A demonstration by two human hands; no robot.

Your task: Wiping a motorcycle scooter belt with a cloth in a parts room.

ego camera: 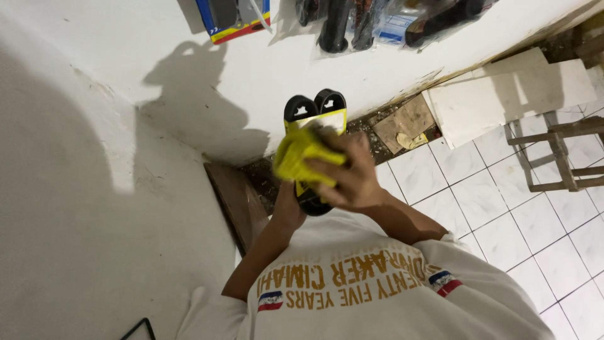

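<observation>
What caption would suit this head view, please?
Right hand rubs a yellow cloth over a black-and-yellow packaged item held from below by the left hand.

The floor [503, 214] is laid with white square tiles. Loose pale slabs [503, 94] and a brown cardboard scrap [406, 121] lie on it by the wall. A wooden frame [560, 157] stands at the right, a dark wooden board [236, 201] at the corner.

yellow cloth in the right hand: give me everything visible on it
The yellow cloth is bright, soft-looking fabric, bunched into a crumpled wad, motion-blurred. The right hand grips it from the right, its fingers partly over it. It presses against the front of a black packaged item with a yellow card, which the left hand holds from below. No print or edge detail can be made out.
</observation>
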